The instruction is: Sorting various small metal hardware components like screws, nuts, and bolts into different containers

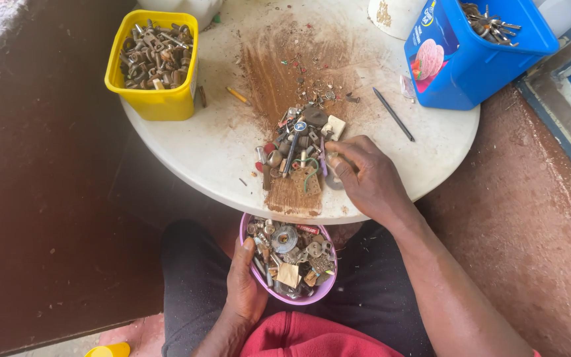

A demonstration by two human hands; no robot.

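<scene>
- Scrap pile (297, 149) of small metal bits, keys, washers lies on white round table (186, 142), just left of right hand (365, 177) fingers (334, 163).
- R fingers curled narrow, tips touching pile's right edge; can't tell if anything's pinched.
- Purple bowl (290, 259), full of mixed hardware, sits below table edge, held in left hand (244, 281); L fingers wrapped on its left rim, thumb over the edge.
- Yellow tub (154, 63) w/ rusty bolts far up-left of fingers; blue tub (474, 49) up-right.
</scene>
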